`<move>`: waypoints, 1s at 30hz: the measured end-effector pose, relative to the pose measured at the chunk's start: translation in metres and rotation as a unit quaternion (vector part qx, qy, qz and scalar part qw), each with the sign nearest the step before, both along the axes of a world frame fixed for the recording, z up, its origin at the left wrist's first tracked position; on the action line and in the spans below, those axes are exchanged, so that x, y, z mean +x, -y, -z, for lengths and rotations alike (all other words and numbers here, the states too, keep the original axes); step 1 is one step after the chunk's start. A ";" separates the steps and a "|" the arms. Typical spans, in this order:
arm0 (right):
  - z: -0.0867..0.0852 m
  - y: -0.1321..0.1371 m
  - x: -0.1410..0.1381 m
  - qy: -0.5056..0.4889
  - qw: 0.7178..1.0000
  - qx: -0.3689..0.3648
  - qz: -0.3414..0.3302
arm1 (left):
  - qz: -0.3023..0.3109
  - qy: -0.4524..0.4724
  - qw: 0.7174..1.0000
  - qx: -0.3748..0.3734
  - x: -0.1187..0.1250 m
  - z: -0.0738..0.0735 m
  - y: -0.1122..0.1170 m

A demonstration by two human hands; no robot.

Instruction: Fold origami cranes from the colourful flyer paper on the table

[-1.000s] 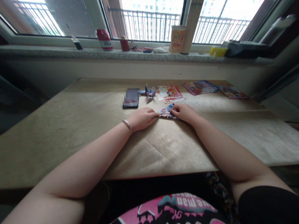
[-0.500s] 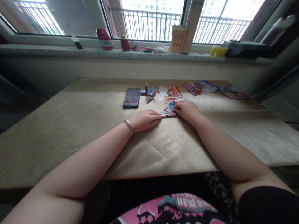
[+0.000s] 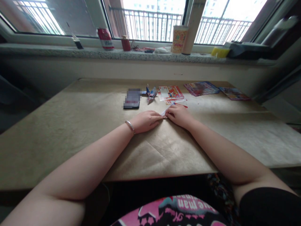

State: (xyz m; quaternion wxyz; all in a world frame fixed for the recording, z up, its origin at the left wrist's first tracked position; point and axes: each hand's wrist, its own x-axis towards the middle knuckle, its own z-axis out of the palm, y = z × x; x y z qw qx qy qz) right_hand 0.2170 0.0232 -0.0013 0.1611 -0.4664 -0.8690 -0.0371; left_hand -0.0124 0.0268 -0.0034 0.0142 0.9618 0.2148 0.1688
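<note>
A folded piece of printed paper point(image 3: 166, 110) lies on the table between my hands, mostly covered by the right one. My left hand point(image 3: 146, 121), with a silver bracelet point(image 3: 129, 125) at the wrist, holds the paper's left corner down with its fingers together. My right hand point(image 3: 180, 115) is closed over the paper, its thumb and fingers on the near edge close to the left fingertips. Just beyond are red and white printed sheets point(image 3: 171, 93) and a paper figure folded with pointed tips point(image 3: 150, 95). A dark phone point(image 3: 132, 99) lies to their left.
Printed leaflets lie in a stack point(image 3: 202, 88) at the back right, with another stack point(image 3: 235, 93) beside it. On the windowsill point(image 3: 89, 54) stand a red and white can point(image 3: 105, 39), a small red bottle point(image 3: 125, 43) and a patterned paper cup point(image 3: 179, 39).
My right hand has slid left along the folded paper towards my left fingertips and now covers most of it. My left hand has stayed in place.
</note>
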 end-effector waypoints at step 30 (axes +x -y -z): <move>-0.001 -0.011 -0.003 -0.026 0.996 -0.053 0.070 | -0.088 -0.028 0.995 0.042 0.005 -0.008 0.007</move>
